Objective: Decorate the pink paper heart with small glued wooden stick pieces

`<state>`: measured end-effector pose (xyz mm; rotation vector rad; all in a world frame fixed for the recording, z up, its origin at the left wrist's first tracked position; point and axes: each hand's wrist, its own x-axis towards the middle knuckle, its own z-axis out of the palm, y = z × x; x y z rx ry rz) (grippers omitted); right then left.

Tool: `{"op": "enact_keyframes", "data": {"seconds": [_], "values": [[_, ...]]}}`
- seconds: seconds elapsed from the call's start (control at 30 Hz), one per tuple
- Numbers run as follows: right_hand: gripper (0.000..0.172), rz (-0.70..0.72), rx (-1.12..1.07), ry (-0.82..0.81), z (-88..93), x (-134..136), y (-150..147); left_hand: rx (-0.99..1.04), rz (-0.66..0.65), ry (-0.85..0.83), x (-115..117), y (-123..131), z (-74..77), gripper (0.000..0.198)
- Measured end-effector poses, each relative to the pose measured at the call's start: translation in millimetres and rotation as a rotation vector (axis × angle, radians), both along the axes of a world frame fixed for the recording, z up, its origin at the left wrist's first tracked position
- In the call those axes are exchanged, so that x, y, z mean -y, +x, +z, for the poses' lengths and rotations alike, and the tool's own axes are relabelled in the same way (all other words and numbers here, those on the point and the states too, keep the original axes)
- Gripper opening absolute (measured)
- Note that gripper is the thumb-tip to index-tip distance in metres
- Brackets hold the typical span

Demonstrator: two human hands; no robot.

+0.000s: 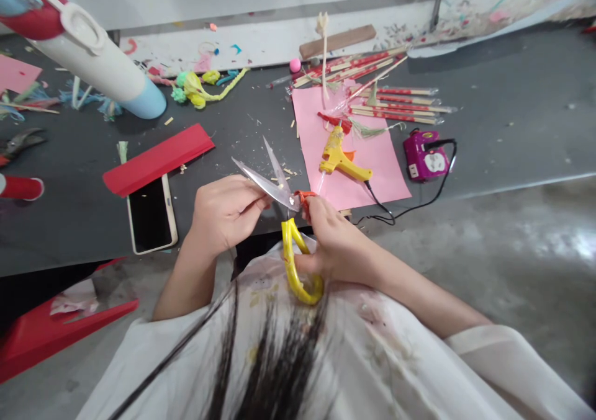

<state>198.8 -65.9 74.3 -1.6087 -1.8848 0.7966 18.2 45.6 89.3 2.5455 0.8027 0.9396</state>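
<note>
My right hand (333, 237) grips the yellow handles of a pair of scissors (279, 187), whose silver blades stand apart and point up-left over the table edge. My left hand (223, 212) is curled just left of the blades, fingertips pinched near the lower blade; what they hold is too small to make out. A small red scrap (305, 198) sits at the scissors' pivot by my right fingers. Both hands hover above my lap at the near edge of the dark table (69, 221).
A yellow glue gun (339, 158) lies on pink paper (372, 159), its cord running to a purple plug box (424, 156). A phone (151, 214) and folded red paper (156, 158) lie left. Wrapped chopsticks (395, 100), yarn scraps (200, 88) and a white-blue tube (100, 63) sit farther back.
</note>
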Motion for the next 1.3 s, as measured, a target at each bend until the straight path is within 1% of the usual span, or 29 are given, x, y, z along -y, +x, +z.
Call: {"op": "enact_keyframes", "data": {"seconds": [0.1,0.17,0.23,0.37,0.47,0.53,0.6,0.7,0.9,1.0,1.3], "values": [[0.054,-0.055,0.072,0.037,0.7,-1.5,-0.6,0.036,-0.021,-0.023,0.6,-1.1,-1.5,0.019],[0.057,-0.080,0.096,0.072,1.5,-2.9,0.0,0.068,-0.036,-0.074,1.5,-1.6,-3.0,0.017],[0.057,-0.075,0.086,0.087,2.5,-3.8,1.1,0.097,-0.050,-0.134,2.4,-1.6,-4.0,0.017],[0.052,-0.038,0.021,0.029,5.2,-4.8,3.6,0.104,-0.052,-0.234,3.5,-1.1,-3.5,0.020],[0.050,-0.009,-0.023,-0.025,6.7,-5.7,5.2,0.062,-0.049,-0.260,3.0,-1.2,-2.3,0.021],[0.048,0.003,-0.050,-0.040,6.8,-6.3,6.0,0.040,-0.045,-0.226,1.9,-1.4,-2.0,0.020],[0.045,0.009,-0.071,-0.043,6.3,-6.7,6.8,0.036,-0.052,-0.155,0.6,-1.5,-1.7,0.019],[0.042,0.014,-0.089,-0.057,6.2,-6.9,7.8,0.046,-0.091,-0.049,-0.4,-1.8,-0.4,0.017],[0.038,-0.011,-0.111,-0.085,7.3,-6.5,7.8,-0.001,-0.071,-0.010,-0.5,-2.3,2.5,0.021],[0.037,-0.031,-0.102,-0.096,6.8,-5.6,7.0,0.008,-0.079,0.039,-1.8,-2.6,1.5,0.019],[0.040,-0.076,-0.120,-0.185,8.8,-5.9,5.3,-0.027,-0.048,0.097,0.6,-4.8,0.0,0.014]]}}
